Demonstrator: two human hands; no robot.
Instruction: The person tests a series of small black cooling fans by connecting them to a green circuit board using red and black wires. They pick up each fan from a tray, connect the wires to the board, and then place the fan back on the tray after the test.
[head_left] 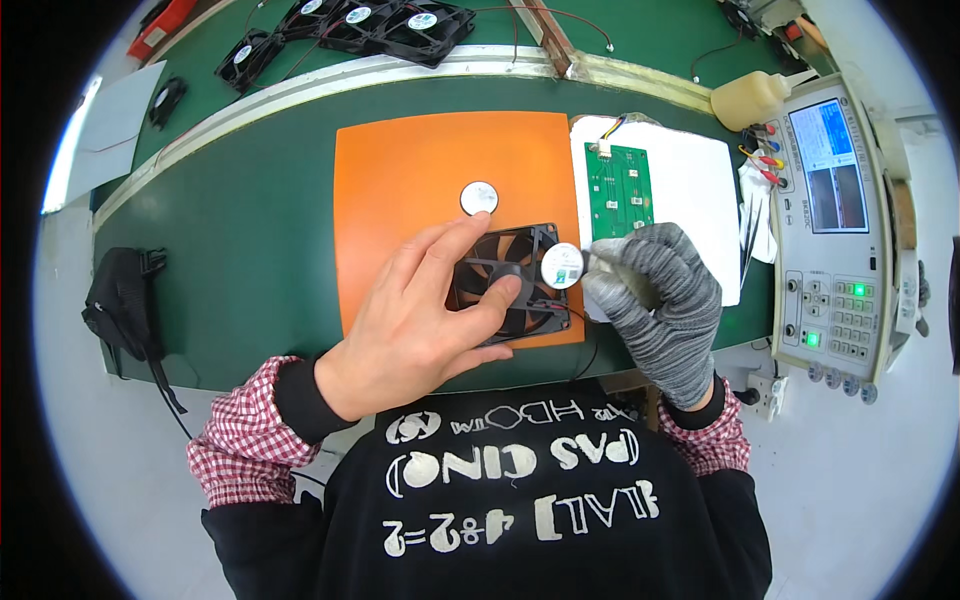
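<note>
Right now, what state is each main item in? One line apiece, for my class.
Black fan: lying on orange mat
Nearer disc: white face up, pinched
Farther disc: white face up, on mat
Left hand: bare, spread over fan
Right hand: gloved, pinching nearer disc
Circuit board: wires attached
Bench tester: screen lit, two keys glowing green

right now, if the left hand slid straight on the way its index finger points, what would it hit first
Most likely the round white disc on the orange mat, right in front of the left hand; whether they touch is unclear.
</note>
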